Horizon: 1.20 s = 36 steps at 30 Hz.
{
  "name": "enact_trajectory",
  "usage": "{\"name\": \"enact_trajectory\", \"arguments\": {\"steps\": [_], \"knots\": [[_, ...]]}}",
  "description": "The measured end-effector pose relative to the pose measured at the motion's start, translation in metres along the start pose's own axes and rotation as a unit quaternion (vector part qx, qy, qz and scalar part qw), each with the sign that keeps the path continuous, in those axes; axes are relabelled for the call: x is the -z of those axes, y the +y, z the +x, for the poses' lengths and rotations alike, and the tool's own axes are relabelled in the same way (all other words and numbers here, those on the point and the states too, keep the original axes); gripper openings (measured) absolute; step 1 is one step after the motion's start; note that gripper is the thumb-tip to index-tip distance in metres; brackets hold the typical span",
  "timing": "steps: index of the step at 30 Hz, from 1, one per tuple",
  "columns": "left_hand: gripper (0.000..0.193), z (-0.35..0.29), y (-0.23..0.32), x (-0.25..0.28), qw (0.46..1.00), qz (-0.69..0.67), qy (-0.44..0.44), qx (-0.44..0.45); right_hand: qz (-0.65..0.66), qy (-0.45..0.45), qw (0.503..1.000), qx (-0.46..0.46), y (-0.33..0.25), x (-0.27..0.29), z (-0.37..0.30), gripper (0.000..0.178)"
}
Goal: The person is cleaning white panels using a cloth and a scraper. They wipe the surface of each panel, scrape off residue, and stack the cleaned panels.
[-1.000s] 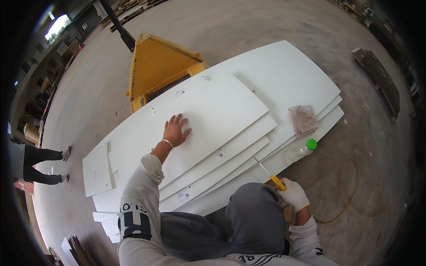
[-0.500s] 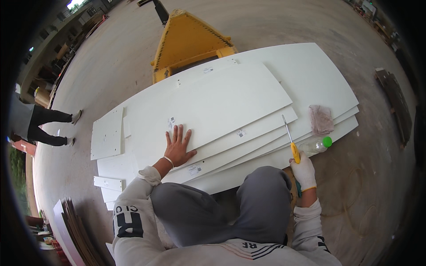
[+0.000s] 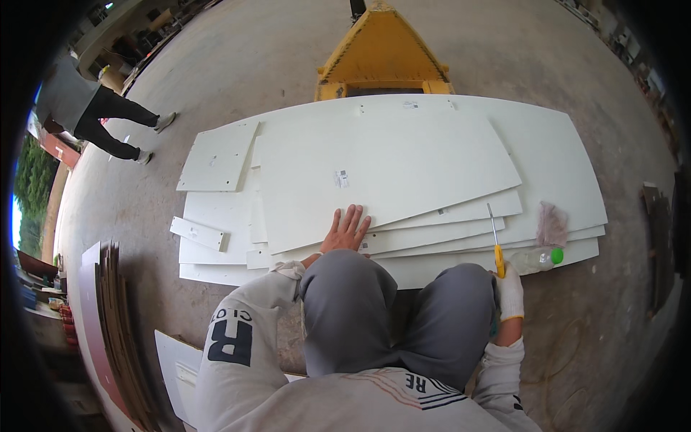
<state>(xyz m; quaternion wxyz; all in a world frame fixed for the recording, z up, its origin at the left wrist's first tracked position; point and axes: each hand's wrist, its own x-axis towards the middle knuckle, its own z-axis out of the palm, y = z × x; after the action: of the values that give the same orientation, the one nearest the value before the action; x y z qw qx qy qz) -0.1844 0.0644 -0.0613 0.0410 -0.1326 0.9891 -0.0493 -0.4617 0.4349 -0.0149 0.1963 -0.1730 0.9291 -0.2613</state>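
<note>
My bare left hand [image 3: 347, 230] lies with fingers spread on the near edge of the top white panel [image 3: 403, 158]. Beneath that panel, several more white boards are stacked with their edges fanned out. In my gloved right hand [image 3: 510, 291], beside my right knee, is a screwdriver [image 3: 498, 255] with a yellow handle, its metal shaft pointing away from me over the stack. Close to that hand, a clear plastic bottle [image 3: 530, 261] with a green cap lies on its side. A pinkish cloth [image 3: 552, 225] rests on the boards just beyond the bottle.
Beyond the stack stands a yellow pallet jack [image 3: 385, 54]. A small square panel [image 3: 218, 158] and a narrow white strip [image 3: 198, 234] lie at the stack's left. Brown boards [image 3: 119, 331] lean at lower left. Another person [image 3: 101, 111] stands bent over at far left.
My view has turned, so the stack and pallet jack appear further right. My left hand now sits nearer the top panel's edge, partly behind my knee. The screwdriver stays in my right hand.
</note>
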Motion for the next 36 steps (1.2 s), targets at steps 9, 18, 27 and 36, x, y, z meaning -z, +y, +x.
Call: {"name": "enact_trajectory", "arguments": {"steps": [9, 18, 27, 36], "knots": [[0.099, 0.074, 0.053, 0.031, 0.995, -0.092, 0.025, 0.022, -0.052, 0.015, 0.999, -0.003, 0.015, 0.008, -0.003, 0.046], [0.062, 0.101, 0.062, -0.012, 0.992, 0.093, 0.066, -0.047, -0.005, 0.035, 0.999, -0.027, 0.029, 0.019, -0.027, 0.044], [0.033, 0.078, 0.006, 0.064, 0.99, 0.023, 0.119, -0.068, 0.003, 0.043, 0.998, -0.037, 0.012, 0.026, -0.036, 0.047], [0.031, 0.184, -0.11, 0.246, 0.969, -0.023, 0.202, 0.138, 0.042, 0.015, 0.998, -0.043, -0.006, 0.019, -0.037, 0.047]]}}
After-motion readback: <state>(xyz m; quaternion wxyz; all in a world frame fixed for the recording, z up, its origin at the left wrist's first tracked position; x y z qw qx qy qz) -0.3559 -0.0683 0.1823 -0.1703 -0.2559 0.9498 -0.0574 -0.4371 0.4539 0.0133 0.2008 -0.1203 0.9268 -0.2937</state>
